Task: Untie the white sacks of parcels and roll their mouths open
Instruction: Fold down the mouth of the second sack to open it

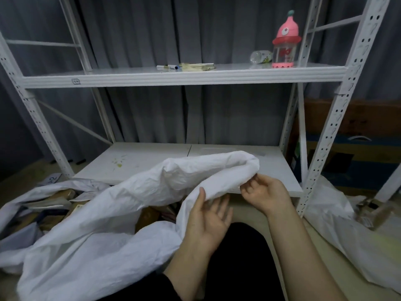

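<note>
The right hand pinches the white sack at its lifted rim; the left hand, fingers straight, props the fabric, likely to start rolling the mouth outward.

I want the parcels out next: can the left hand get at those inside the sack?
Probably yes: the left hand rests at the sack's lifted rim, the mouth gapes beside it over the parcels, and the right hand pinches the rim up. Only a loose fold intervenes.

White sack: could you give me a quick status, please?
Right hand pinches white sack rim; left hand open against it. Mouth open, parcels showing. Nothing blocking.
</note>
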